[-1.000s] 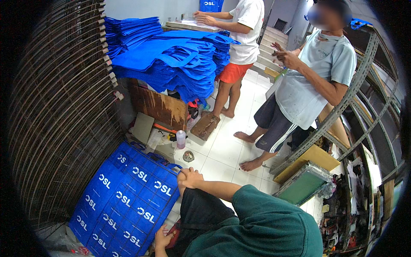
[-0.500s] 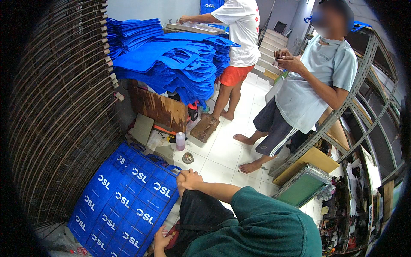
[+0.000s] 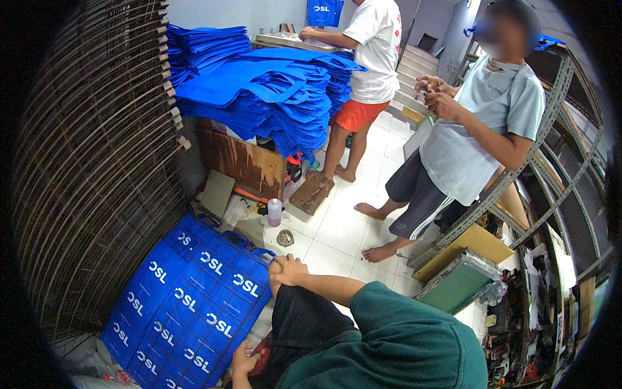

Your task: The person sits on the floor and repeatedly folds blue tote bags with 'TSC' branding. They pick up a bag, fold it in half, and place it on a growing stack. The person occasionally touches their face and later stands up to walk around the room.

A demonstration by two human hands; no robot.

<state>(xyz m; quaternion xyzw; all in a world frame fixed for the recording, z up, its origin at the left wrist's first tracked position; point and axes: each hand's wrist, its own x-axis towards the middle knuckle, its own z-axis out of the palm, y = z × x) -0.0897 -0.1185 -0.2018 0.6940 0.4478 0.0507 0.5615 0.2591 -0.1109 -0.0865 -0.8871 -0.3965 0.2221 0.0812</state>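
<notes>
Blue fabric bags with white printing (image 3: 184, 298) lie side by side at the lower left, with thin dark grid wires crossing them. My right hand (image 3: 288, 269) rests over my bent knee, fingers draped on it and holding no object. Low in the picture, beside the right edge of the bags, my left hand (image 3: 246, 360) has thumb and fingers apart. Nothing shows in it, and whether it touches the bags' edge I cannot tell. My dark shorts (image 3: 304, 318) lie between the two hands.
A tall wire drying rack (image 3: 97, 162) stands at left. Stacked plain blue bags (image 3: 259, 91) lie beyond. A bottle (image 3: 275, 212) and an ashtray (image 3: 285, 238) sit on the floor. Two people stand ahead, one in a white shirt (image 3: 376, 52), one in light blue (image 3: 466, 136), beside metal shelving (image 3: 551, 136).
My hands keep their places. The white-shirted person's hand has shifted right along the far table. The light-blue-shirted person's hands have moved slightly apart. The whole view has shifted a little.
</notes>
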